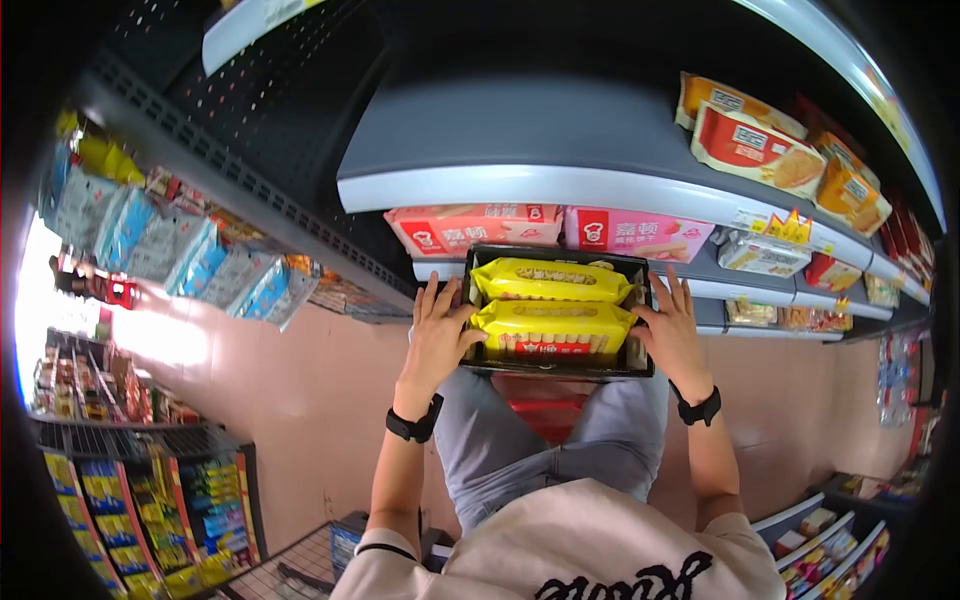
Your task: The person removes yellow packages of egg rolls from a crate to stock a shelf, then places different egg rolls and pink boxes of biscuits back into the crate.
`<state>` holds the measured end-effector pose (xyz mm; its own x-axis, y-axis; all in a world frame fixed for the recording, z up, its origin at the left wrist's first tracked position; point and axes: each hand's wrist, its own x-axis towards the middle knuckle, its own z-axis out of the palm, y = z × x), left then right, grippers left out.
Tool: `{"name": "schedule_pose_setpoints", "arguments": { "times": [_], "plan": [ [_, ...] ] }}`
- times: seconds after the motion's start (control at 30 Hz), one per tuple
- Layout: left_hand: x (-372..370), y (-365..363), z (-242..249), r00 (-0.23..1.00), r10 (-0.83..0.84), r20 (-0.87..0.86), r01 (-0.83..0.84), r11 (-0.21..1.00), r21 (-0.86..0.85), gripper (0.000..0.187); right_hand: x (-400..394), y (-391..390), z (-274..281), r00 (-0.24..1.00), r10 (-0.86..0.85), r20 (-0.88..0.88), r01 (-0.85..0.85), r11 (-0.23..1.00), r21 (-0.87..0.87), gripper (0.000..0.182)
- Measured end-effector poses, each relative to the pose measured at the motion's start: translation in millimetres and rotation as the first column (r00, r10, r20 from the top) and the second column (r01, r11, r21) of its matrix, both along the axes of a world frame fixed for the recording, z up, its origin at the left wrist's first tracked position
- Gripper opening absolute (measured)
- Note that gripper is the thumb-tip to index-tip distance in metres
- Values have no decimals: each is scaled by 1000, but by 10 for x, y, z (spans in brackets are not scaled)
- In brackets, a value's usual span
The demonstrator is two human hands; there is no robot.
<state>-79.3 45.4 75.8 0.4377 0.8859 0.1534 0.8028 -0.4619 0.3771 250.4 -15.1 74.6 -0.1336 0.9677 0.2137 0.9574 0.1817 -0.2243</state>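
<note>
A dark open box [560, 371] rests in front of my knees, just below the shelf edge. Two yellow biscuit packs [553, 330] lie side by side in it, the nearer one with a red label. My left hand [431, 335] grips the box's left side, thumb over the rim by the packs. On the opposite side, my right hand [674, 332] holds the right wall in the same way, its thumb inside the rim. The undersides of the box and the fingers' full wrap are hidden.
Pink biscuit boxes [640, 234] stand under the grey shelf [520, 130] ahead. Red and orange biscuit packs [755, 150] sit on its right end. Blue bags [170, 245] hang at left. Something red [545, 405] shows between my legs.
</note>
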Motion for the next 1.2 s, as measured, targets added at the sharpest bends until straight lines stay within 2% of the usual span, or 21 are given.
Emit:
{"name": "schedule_pose_setpoints", "arguments": {
  "times": [0.17,0.23,0.3,0.37,0.43,0.5,0.53,0.57,0.63,0.67,0.73,0.77,0.8,0.87,1.0,1.03,1.07,1.1,1.13,1.17,1.2],
  "plan": [
    [-91,48,-110,990,-115,87,105,988,117,29,38,-5,-14,997,51,-56,-45,994,100,10],
    [-85,29,-40,986,-163,44,148,960,236,25,46,-30,20,987,116,-114,-106,990,89,8],
    [-63,-8,14,983,-175,50,152,941,301,19,4,-72,137,985,134,-106,-114,978,174,8],
    [-88,-32,61,974,-211,88,175,936,307,19,6,-100,187,960,117,-256,-92,990,108,9],
    [-78,-86,309,978,-193,84,147,912,382,19,-20,-124,380,962,108,-252,-69,985,159,13],
    [-148,-106,510,961,-199,193,126,934,334,20,-37,-135,581,812,47,-581,15,995,102,16],
    [-138,-75,664,939,-247,240,114,881,459,19,-53,-104,720,789,124,-602,4,979,206,17],
    [-140,-45,840,940,-242,241,107,879,465,19,-47,-55,863,790,133,-599,-4,977,212,17],
    [-199,38,1160,942,-216,255,70,874,482,17,-32,69,1162,795,287,-534,-76,921,383,18],
    [-220,121,1296,938,-216,271,56,866,496,16,-31,134,1324,777,280,-564,-94,937,335,18],
    [-214,315,1548,927,-217,307,22,846,533,14,-17,367,1556,764,342,-547,-123,910,397,17],
    [-255,445,1664,935,-234,267,54,837,545,14,-7,513,1687,803,386,-455,-149,868,474,15],
    [-219,534,1788,926,-209,315,15,853,521,11,-30,642,1799,761,345,-550,-107,902,418,10],
    [-205,812,1969,929,-228,292,19,816,578,10,-52,950,1978,717,368,-592,-108,898,427,7],
    [-150,1351,2126,986,-70,154,-38,795,606,12,-55,1562,2067,769,317,-556,-109,921,375,10],
    [-124,1447,2119,985,-65,161,-48,790,611,12,-13,1713,2017,855,299,-423,-126,912,390,12],
    [-99,1536,2108,996,3,84,-52,808,587,12,-2,1815,1979,921,272,-278,-144,903,404,14],
    [-96,1607,2079,998,67,6,-59,825,563,12,-22,1865,1970,922,277,-269,-151,900,410,14],
    [-103,1663,2036,997,69,17,-66,821,568,12,-32,1907,1971,930,226,-291,-113,926,361,15],
    [-91,1699,2011,994,79,80,-109,845,523,13,-36,1948,1975,935,172,-309,-73,948,310,16],
    [-84,1740,1989,986,90,143,-148,868,474,13,-16,1975,1989,944,194,-265,-107,944,311,18]
  ]
}}
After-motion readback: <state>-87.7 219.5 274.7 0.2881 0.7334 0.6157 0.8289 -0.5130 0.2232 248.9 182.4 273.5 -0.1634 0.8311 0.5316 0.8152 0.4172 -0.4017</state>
